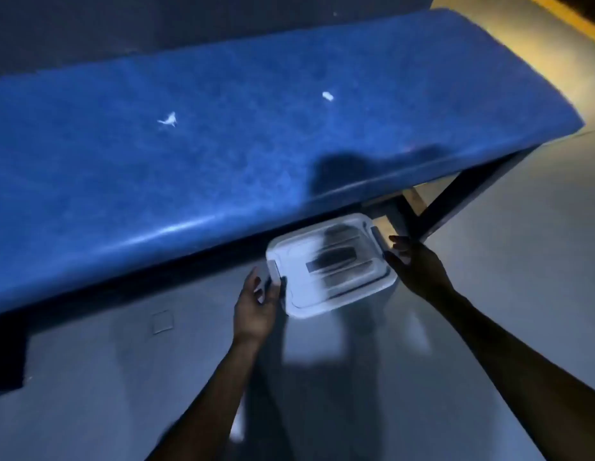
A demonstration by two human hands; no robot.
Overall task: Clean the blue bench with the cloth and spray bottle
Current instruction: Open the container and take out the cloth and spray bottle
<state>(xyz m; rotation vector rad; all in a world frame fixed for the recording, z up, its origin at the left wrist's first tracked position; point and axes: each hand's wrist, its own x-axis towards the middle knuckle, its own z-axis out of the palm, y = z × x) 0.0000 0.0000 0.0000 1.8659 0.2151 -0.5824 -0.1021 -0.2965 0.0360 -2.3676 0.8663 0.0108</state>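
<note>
The blue padded bench (pixel 223 144) runs across the view from lower left to upper right, with two small white scraps (pixel 168 120) on its top. Below its front edge, a white lidded plastic box (pixel 329 267) with grey side latches is partly under the bench. My left hand (pixel 258 304) grips the box's left end. My right hand (pixel 415 264) is at its right end, fingers spread by the latch; contact is blurred. Dark shapes show through the lid. No cloth or spray bottle is plainly visible.
The bench's dark metal legs (pixel 455 197) cross at the right, just behind the box. Grey glossy floor (pixel 489 261) lies in front, and a yellow-lit strip of floor (pixel 522 44) runs past the bench's far right end. Another dark leg (pixel 7 354) stands at the left.
</note>
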